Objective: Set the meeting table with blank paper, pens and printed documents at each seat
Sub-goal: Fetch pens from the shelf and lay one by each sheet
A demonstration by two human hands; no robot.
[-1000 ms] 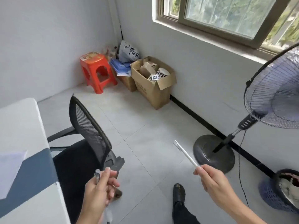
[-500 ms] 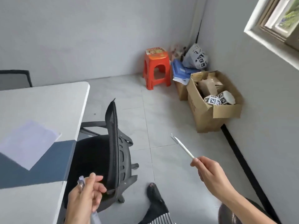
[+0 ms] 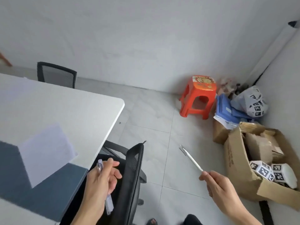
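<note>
Beside the table (image 3: 65, 108), left hand (image 3: 99, 184) grips clear pen (image 3: 109, 203), right hand (image 3: 217, 185) pinches white pen (image 3: 191, 158).

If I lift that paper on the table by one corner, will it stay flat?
Probably not: the paper looks thin and flat, so it would likely droop. It seems very light, and may slide easily on the smooth table.

Head camera looks steeply down over table corner (image 3: 113, 111) and floor.

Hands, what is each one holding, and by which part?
Left hand grips a clear pen around its middle, both ends sticking out. Right hand pinches a white pen at its near end, clip end pointing away.
</note>
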